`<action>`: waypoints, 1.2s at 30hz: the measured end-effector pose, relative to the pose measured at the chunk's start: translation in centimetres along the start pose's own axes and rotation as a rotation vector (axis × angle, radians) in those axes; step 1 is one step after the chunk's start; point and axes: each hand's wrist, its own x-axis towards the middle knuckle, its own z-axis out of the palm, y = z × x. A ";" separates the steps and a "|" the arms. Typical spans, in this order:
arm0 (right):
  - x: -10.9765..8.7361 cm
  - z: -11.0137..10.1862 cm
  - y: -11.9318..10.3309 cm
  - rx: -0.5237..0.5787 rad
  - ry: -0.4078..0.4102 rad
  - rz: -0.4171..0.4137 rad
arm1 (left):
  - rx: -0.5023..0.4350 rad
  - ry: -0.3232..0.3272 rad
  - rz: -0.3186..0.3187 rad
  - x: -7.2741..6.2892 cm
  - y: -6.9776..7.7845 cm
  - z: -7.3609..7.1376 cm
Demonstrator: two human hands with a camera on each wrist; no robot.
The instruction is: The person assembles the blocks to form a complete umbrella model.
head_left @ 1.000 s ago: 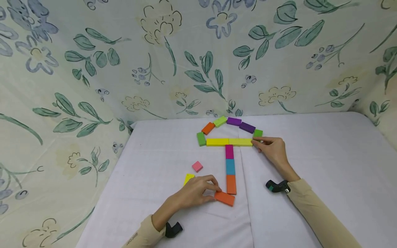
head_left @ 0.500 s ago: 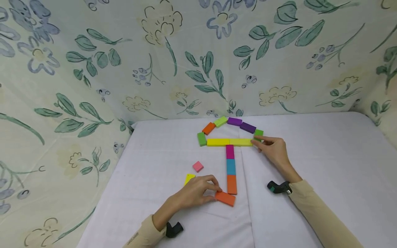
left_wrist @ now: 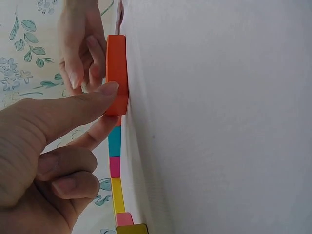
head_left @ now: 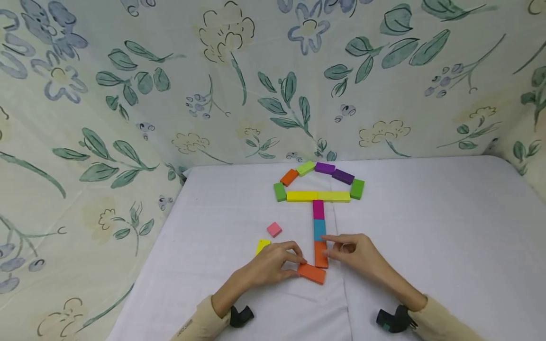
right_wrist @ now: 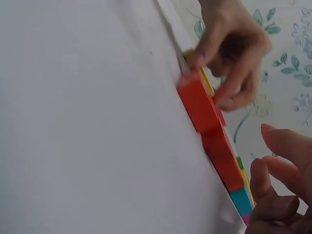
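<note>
My left hand [head_left: 270, 263] pinches the left end of a slanted orange block [head_left: 312, 274]; the thumb lies on its end in the left wrist view. That block sits at the foot of a vertical row: another orange block [head_left: 320, 259], a blue block [head_left: 319, 229] and a magenta block [head_left: 318, 209]. My right hand [head_left: 360, 253] is just right of this row, its fingertips overlapping the orange and blue blocks in the head view. In the right wrist view its loosely bent fingers hold nothing and stand apart from the blocks.
Two yellow blocks [head_left: 302, 196] form a bar above the row. Over it curves an arch of green, orange, lime and purple blocks [head_left: 325, 168]. A pink cube [head_left: 274, 229] and a partly hidden yellow block [head_left: 262, 246] lie beyond my left hand on the white cloth [head_left: 213, 213].
My right hand has left the green block at the arch's right end and come down toward me beside the vertical row. That green block now shows fully. The left hand keeps its pinch.
</note>
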 end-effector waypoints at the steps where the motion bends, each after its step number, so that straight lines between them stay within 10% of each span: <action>1: -0.7 0.5 -0.1 0.025 -0.023 -0.001 | 0.002 0.000 0.000 0.0 0.0 0.0; 18: -3.0 3.6 0.7 0.075 0.002 -0.059 | -0.025 0.026 0.012 -0.1 -0.3 -0.1; 28: -2.9 3.6 0.7 0.074 0.006 0.002 | -0.150 0.077 -0.186 -2.5 -4.0 -5.6; 36: -2.9 3.6 0.6 0.074 -0.011 0.016 | -0.182 -0.016 -0.206 -3.5 -6.4 -6.3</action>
